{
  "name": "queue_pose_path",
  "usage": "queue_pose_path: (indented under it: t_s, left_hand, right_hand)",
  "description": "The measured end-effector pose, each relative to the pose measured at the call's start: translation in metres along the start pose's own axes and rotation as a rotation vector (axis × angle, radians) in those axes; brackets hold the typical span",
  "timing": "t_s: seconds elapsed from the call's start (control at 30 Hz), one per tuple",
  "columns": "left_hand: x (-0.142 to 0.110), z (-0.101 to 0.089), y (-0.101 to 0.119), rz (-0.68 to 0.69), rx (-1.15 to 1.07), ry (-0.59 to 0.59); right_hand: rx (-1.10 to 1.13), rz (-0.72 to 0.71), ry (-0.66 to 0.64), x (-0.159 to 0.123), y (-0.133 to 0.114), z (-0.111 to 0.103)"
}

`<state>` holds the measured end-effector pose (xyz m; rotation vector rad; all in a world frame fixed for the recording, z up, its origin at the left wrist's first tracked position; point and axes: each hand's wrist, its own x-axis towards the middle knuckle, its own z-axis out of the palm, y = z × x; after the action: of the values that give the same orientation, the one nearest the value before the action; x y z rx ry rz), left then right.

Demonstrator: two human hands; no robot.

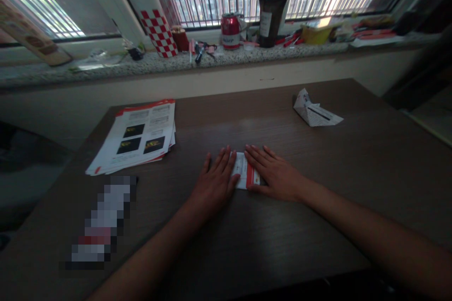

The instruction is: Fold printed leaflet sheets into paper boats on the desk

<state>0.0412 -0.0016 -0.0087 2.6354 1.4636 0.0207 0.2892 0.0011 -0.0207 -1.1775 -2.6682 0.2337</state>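
Paper (240,165), folded small, lies on the table (233,244) partly beneath your left hand (216,176) and right hand (275,174), both spread flat, gripping nothing, seemingly to flatten its folds; stacked sheets (155,124) sit far left.

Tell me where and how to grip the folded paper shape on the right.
Pinch the folded paper shape lightly by its raised left peak, probably from above: that part stands up from the table, while the right end tapers low.
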Motion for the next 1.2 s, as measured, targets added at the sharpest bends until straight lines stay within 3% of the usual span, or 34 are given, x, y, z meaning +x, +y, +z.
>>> queue_pose_path:
  t_s: [0.37, 0.53, 0.7, 1.03, 1.2]
  left_hand:
    - [-0.001, 0.001, -0.003, 0.022, -0.009, 0.066]
    - [-0.002, -0.007, -0.008, 0.085, -0.038, 0.111]
    - [-0.003, -0.015, -0.016, 0.164, -0.104, 0.081]
    - [-0.010, -0.024, -0.023, 0.143, -0.101, 0.079]
    - [-0.015, -0.030, -0.027, 0.167, -0.100, 0.058]
  right_hand:
    - [0.005, -0.007, 0.017, -0.001, 0.002, 0.002]
    - [0.024, -0.018, 0.007, -0.001, 0.006, 0.002]
    - [0.077, -0.047, 0.031, -0.003, 0.010, -0.004]
    - [0.165, -0.064, 0.126, 0.001, 0.010, -0.021]
    - [0.193, -0.067, 0.076, -0.001, 0.010, -0.028]
